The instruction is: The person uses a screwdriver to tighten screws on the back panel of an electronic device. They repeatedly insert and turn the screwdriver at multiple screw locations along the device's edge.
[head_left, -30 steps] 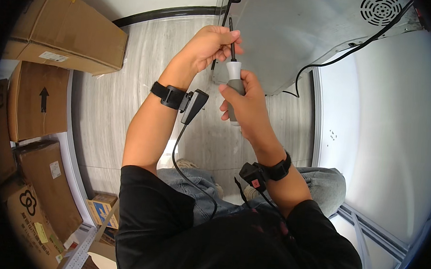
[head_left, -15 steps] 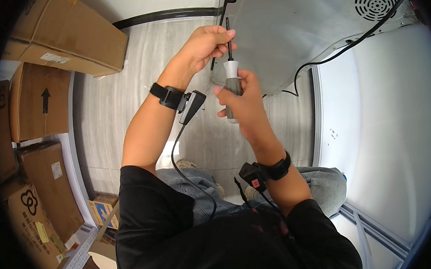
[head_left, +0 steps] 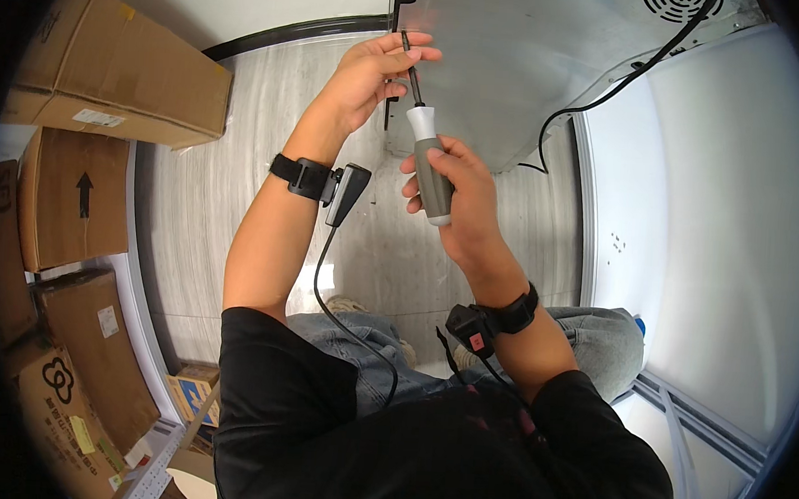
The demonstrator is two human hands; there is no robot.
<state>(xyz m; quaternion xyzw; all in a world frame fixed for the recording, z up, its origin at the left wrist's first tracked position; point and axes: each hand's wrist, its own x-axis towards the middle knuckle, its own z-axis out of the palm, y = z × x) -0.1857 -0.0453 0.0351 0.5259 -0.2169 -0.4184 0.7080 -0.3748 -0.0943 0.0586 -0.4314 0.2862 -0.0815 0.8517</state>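
Observation:
A screwdriver (head_left: 434,186) with a grey and white handle and a dark shaft points away from me, tilted slightly left. My right hand (head_left: 471,204) is closed round the handle, its thumb lying along the top. Near the tip, the thumb and fingers of my left hand (head_left: 365,83) hold the shaft, some fingertips reaching past it. Just beyond the tip stands the grey metal panel (head_left: 504,70) of a large appliance, with a dark strip along its left edge. I cannot tell whether the tip touches the panel.
A black cable (head_left: 551,122) runs down the panel's right side, below a round vent (head_left: 683,4). Cardboard boxes (head_left: 147,65) stand at the left, several on a shelf (head_left: 147,327). A white panel (head_left: 690,220) rises at the right. Wrist-strapped devices with wires (head_left: 348,197) are on both forearms.
The screwdriver has tilted a little further left. My right hand's grip on the handle has shifted, and my left hand's fingers have straightened near the tip. The view has moved slightly.

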